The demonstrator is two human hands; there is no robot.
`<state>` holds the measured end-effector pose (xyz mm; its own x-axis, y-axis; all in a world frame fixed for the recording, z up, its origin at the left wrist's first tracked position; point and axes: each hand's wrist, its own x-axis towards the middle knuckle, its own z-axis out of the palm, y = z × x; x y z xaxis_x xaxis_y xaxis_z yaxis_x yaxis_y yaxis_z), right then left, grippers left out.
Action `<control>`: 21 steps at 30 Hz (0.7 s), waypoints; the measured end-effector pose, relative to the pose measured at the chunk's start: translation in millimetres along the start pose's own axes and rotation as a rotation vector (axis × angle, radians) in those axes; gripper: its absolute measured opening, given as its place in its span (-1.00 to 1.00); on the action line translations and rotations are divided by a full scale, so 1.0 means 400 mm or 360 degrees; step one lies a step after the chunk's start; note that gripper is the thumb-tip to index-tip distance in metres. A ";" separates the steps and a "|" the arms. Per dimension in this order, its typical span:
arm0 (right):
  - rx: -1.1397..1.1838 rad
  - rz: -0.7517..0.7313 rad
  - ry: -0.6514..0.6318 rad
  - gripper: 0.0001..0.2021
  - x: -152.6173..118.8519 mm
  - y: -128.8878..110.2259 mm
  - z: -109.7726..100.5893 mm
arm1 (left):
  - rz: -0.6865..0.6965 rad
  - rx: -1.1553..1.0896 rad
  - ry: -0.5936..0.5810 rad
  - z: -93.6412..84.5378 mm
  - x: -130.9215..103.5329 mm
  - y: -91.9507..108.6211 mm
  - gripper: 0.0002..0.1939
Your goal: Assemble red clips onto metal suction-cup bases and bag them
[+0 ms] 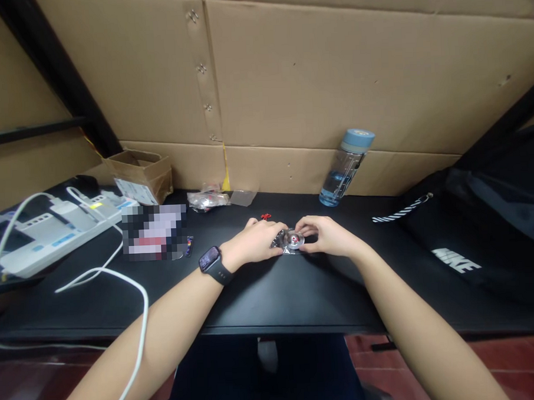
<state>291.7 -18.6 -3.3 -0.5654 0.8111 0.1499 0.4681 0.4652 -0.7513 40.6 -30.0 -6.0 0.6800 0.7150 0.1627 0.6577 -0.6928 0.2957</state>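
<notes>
Near the middle of the black table, a small round clear disc (294,240) with a red mark at its centre lies between my two hands. My right hand (325,236) pinches its right edge between thumb and fingers. On the other side my left hand (260,241), with a smartwatch on its wrist, curls its fingers around a dark, shiny, bumpy piece (277,239) touching the disc. That piece is too small to name and partly covered by the fingers. A small red item (266,216) lies just beyond my left hand.
At the left are a white power strip (74,232) with cables, an open cardboard box (142,173) and a blurred-out item (156,233). Plastic-wrapped pieces (208,200) lie at the back. A water bottle (346,168) stands behind my right hand; a black bag (485,232) is at the right.
</notes>
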 end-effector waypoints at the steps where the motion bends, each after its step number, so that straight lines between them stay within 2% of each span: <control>1: -0.0002 -0.0011 -0.0038 -0.69 -0.001 0.000 -0.005 | 0.0003 -0.0004 0.0001 0.001 0.000 -0.001 -0.53; 6: -0.0049 -0.0051 -0.0106 -0.69 0.002 0.004 -0.014 | 0.0001 -0.0031 -0.0006 0.000 0.000 -0.003 -0.49; 12: 0.0005 0.0027 0.0015 -0.61 0.012 0.011 0.001 | -0.0013 -0.0056 -0.0033 -0.002 0.002 -0.009 -0.45; 17: 0.0041 -0.0018 -0.0067 -0.70 0.013 0.018 -0.001 | -0.0014 -0.0084 -0.0076 -0.005 0.004 -0.019 -0.42; 21: 0.0035 -0.0022 -0.0021 -0.72 0.019 0.026 0.012 | 0.0009 -0.0123 -0.0086 -0.007 0.004 -0.022 -0.41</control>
<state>289.2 -9.3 -13.0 -0.5808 0.7997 0.1518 0.4454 0.4683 -0.7631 35.0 -22.2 -5.8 0.7016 0.7034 0.1144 0.6281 -0.6862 0.3670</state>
